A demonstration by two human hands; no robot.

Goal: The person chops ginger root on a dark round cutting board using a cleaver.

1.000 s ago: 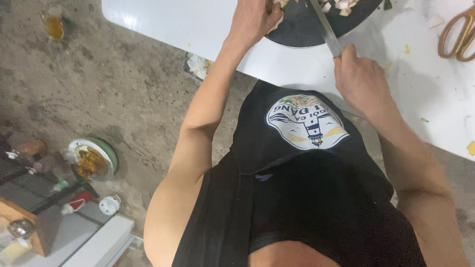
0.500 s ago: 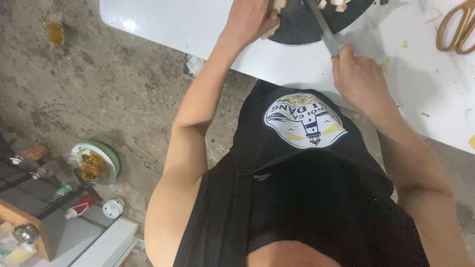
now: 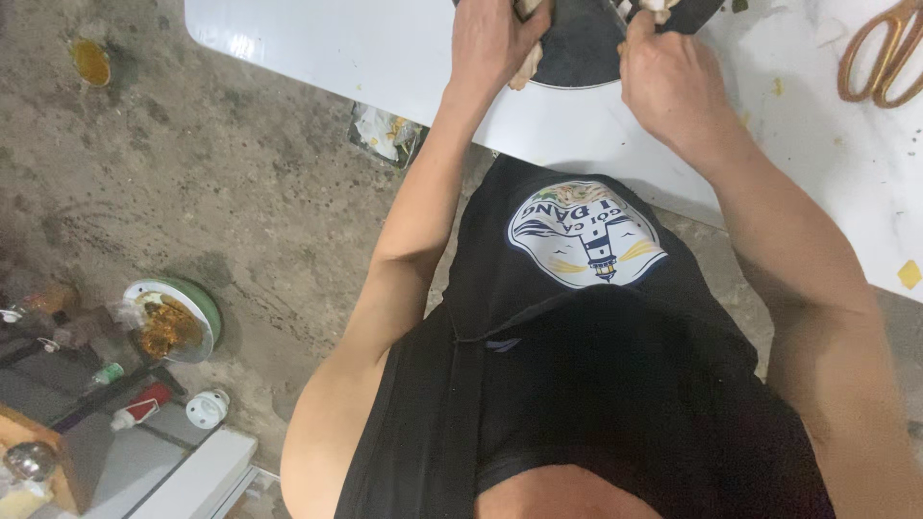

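Both hands work at the near edge of a round dark chopping board (image 3: pixel 577 58) on a white table (image 3: pixel 317 48). The left hand (image 3: pixel 495 38) pinches a pale food piece (image 3: pixel 527 67); the right hand (image 3: pixel 673 77) is fisted, its contents hidden.

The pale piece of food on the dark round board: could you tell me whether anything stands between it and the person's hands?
Nothing visible does. The left hand already grips the pale piece of food over the dark round board. The right hand is closed at the board's edge; what it holds is cut off by the frame.
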